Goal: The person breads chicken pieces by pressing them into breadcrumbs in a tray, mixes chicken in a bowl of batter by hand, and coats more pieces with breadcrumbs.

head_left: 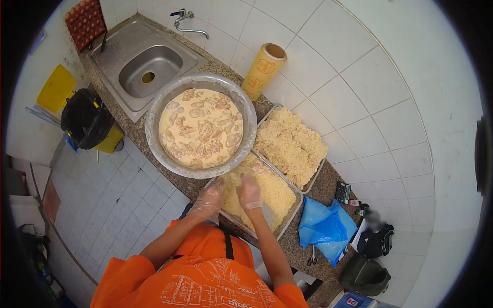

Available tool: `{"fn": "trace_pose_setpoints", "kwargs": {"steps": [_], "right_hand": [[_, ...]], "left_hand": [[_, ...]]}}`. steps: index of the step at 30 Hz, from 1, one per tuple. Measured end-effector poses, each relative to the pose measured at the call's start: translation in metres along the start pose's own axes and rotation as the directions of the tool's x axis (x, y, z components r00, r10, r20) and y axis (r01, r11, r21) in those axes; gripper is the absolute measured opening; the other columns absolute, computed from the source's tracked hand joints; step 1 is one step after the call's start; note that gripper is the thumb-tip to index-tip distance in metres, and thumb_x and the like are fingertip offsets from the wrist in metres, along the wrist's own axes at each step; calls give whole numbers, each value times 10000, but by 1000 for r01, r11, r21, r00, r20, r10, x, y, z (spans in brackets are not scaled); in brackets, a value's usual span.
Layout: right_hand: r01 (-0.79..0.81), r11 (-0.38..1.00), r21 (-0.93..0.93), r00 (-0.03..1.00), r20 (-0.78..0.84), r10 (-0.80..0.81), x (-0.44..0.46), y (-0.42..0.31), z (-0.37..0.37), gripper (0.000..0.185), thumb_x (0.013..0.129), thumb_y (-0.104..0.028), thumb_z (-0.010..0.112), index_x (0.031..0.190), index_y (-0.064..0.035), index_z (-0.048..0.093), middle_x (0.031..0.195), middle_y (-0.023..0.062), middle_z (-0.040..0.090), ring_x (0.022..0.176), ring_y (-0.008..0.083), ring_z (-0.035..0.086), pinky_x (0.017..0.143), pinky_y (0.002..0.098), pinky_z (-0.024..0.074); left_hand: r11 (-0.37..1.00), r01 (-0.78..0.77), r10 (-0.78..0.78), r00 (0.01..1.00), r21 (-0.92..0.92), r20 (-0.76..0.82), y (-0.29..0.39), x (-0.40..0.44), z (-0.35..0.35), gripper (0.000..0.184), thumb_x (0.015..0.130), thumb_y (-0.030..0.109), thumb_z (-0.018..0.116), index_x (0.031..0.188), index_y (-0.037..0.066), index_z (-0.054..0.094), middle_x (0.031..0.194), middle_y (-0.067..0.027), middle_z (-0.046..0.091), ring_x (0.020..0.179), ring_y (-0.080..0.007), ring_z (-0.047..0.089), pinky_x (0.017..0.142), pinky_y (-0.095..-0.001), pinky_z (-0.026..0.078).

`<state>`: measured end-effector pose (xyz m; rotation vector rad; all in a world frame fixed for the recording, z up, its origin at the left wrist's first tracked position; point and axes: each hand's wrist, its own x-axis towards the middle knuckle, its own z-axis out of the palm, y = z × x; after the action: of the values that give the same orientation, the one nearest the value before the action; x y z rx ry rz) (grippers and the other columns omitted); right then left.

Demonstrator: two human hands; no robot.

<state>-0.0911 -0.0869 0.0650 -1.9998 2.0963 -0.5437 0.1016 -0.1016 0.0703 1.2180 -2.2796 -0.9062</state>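
Observation:
My left hand, in a clear plastic glove, is at the left edge of a metal tray of pale yellow crumbs. Over the same tray, my right hand is gloved too and blurred. Between the hands is a blurred yellowish shape that I cannot make out. Finger positions are too smeared to read. Just beyond them stands a large metal bowl of meat pieces in creamy liquid. A second tray beside it holds a heap of crumb-coated pieces.
A steel sink with a tap lies at the back left, near egg trays. A film roll stands by the wall. Blue bag, scissors, calculator and dark bags are right; a bin stands left.

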Motion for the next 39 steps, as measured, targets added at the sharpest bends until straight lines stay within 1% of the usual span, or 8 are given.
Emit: {"fn": "trace_pose_setpoints", "kwargs": {"steps": [6,12,15,18,21,24,33,39], "right_hand": [[-348,862,369,937,109,332,14,-13,-91,445,784,-135,755,1192,27,681,959,234,725,899,401,704,867,456,565],[-188,982,7,978,-95,188,-36,66,-72,440,843,-257,769,1173,21,682,1010,250,727,900,413,694,802,444,551],[-494,855,-159,864,20,503,-83,66,-52,467,912,-306,711,1236,24,646,1080,299,694,973,450,667,836,454,534],[-370,875,-313,846,277,456,-122,109,30,452,979,-302,638,1292,23,617,1145,274,689,1009,406,664,865,416,524],[-640,453,621,664,150,733,-104,82,22,426,1003,-268,621,1311,26,604,1184,191,673,1024,305,637,885,375,512],[-551,121,826,679,359,640,-67,38,-43,440,1013,-266,620,1341,25,583,1174,138,648,999,232,598,875,351,506],[-242,961,132,961,-105,256,-34,27,-67,481,872,-112,664,1306,86,605,1097,310,682,1011,428,672,878,423,537],[-272,858,436,921,-142,364,-6,25,-19,252,810,-74,662,1020,19,765,739,217,696,682,389,693,699,432,555]], "left_hand": [[992,-62,14,922,114,387,8,0,12,649,869,168,683,1451,-30,475,1255,-258,638,1198,-418,597,1047,-469,483],[869,-436,249,794,234,554,19,-12,58,693,688,66,848,1280,-113,537,1088,-267,659,1105,-361,675,922,-398,559],[895,-402,208,760,194,616,44,-5,69,781,583,34,903,1252,-132,536,1064,-276,656,1124,-357,670,921,-407,553],[997,-74,53,774,6,631,85,15,42,632,677,28,804,1236,-117,545,1057,-289,649,1113,-402,648,929,-438,538],[971,65,33,916,-231,400,77,12,94,499,778,-2,683,1264,-71,593,1196,-293,626,1162,-441,600,1016,-450,483],[912,-122,133,991,-392,3,71,19,91,526,791,-48,601,1316,-56,562,1185,-314,622,1167,-486,576,1008,-463,489],[966,-104,58,979,-238,-194,72,28,-1,481,829,-50,576,1305,7,618,1154,-281,653,1063,-468,625,933,-477,523],[998,32,-37,993,-47,-114,42,37,21,404,884,49,622,1286,23,637,1090,-265,677,1020,-454,641,882,-496,534]]}}
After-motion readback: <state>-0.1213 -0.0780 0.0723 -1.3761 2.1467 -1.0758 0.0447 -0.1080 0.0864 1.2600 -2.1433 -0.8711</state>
